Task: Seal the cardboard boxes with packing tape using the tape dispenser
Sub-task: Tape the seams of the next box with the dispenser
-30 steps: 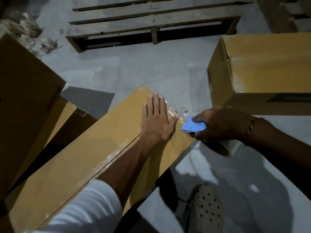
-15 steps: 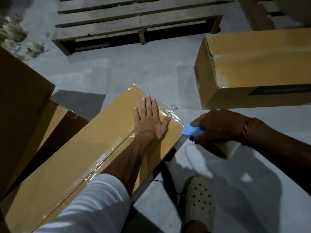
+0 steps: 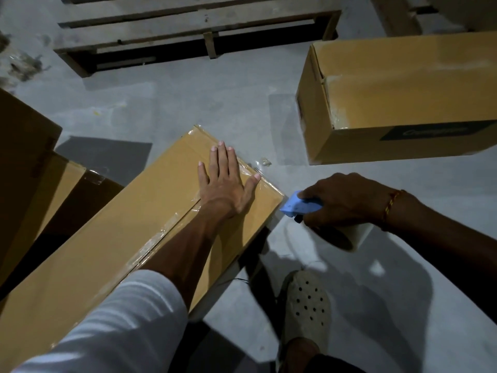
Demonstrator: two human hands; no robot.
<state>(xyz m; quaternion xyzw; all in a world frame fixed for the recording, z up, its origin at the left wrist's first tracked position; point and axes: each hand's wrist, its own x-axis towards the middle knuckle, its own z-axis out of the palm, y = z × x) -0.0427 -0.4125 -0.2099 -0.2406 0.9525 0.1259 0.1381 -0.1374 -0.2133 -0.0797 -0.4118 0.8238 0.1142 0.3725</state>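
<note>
left hand flat on taped box, right hand gripping blue dispenser

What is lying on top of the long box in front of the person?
The left hand presses flat on the long box, over clear tape along its centre seam. The forearm hides part of the seam; the contents cannot be seen.

Four cardboard boxes: one long box at centre, one at two o'clock, two stacked at nine o'clock. Two wooden pallets (one at twelve, another cut off at one). One blue tape dispenser. Two hands. One perforated shoe.
</note>
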